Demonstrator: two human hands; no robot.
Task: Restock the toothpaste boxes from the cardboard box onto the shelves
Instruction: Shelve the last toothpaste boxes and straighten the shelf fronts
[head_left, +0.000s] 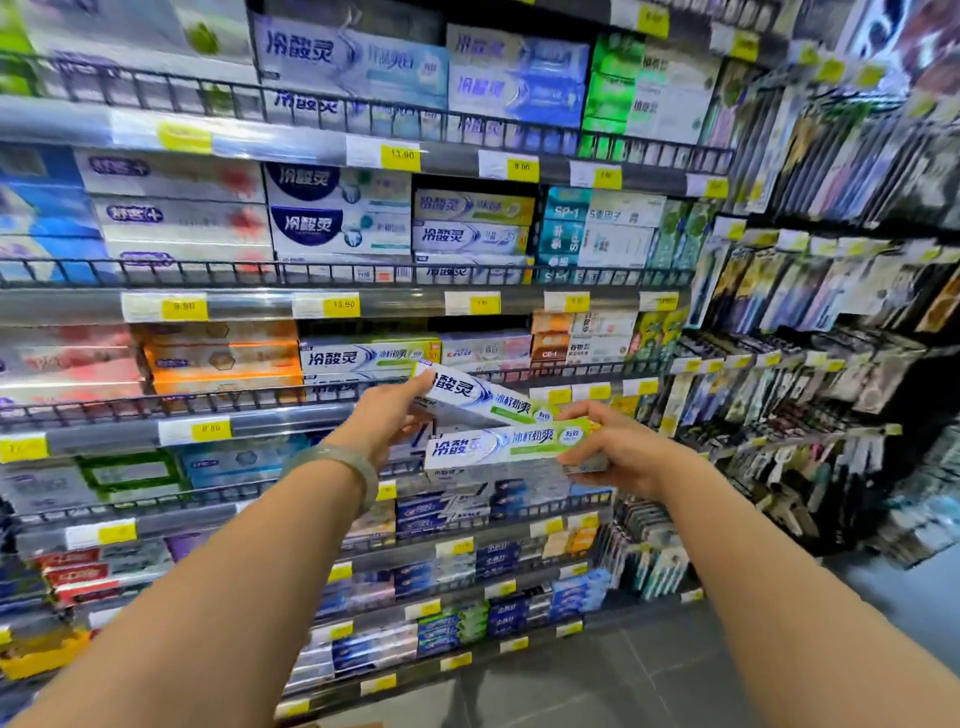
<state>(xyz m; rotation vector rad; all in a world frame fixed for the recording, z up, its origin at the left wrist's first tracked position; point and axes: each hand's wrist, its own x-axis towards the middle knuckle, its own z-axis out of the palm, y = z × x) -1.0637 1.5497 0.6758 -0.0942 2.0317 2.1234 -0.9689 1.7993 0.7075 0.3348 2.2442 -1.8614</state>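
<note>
My left hand grips a white, blue and green toothpaste box by its left end, tilted down to the right, just in front of the middle shelf rail. My right hand pinches the right end of a second, matching toothpaste box, held level just below the first. On the shelf behind them lies a stack of the same boxes. A pale bangle sits on my left wrist. The cardboard box is out of view.
Several wire-fronted shelves of toothpaste boxes fill the wall, with yellow price tags on the edges. Hanging toothbrush packs cover the racks on the right. Grey floor tiles lie at the bottom.
</note>
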